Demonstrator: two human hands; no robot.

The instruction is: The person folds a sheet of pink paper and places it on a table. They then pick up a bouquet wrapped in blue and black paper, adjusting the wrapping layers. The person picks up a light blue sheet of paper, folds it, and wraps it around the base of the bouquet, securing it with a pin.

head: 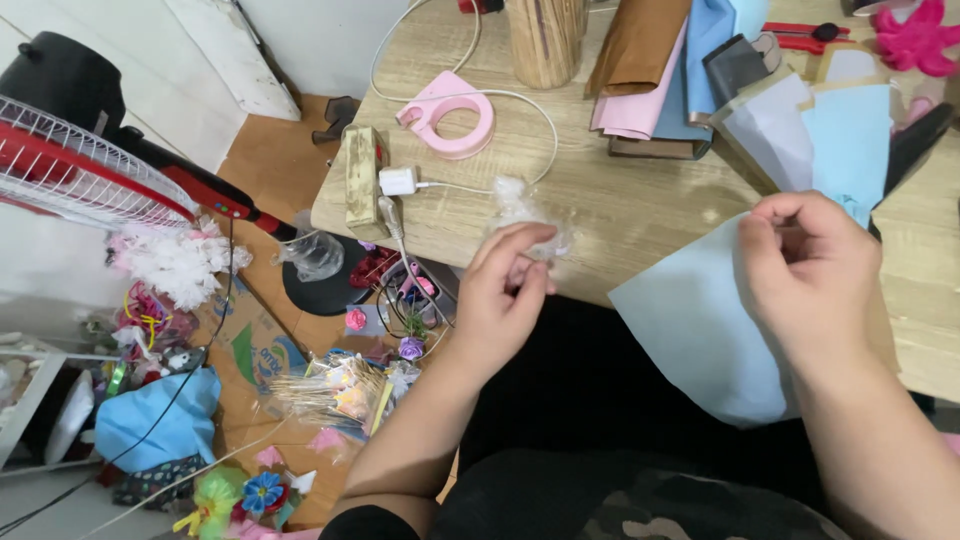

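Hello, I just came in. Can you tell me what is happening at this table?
A person sits at a wooden table and works with bare hands. The left hand pinches a small crumpled piece of clear wrap at the table edge. The right hand is closed on a light blue paper sheet that hangs over the edge. Further back lie a pink tape dispenser, a white charger and more coloured paper sheets.

Two bare forearms, no sleeves, no rings, watch or bands on left hand (505, 290) at 9 o'clock or right hand (810, 270) at 3 o'clock; short plain nails; dark camouflage-patterned cloth at 6 o'clock over the lap, black cloth above it
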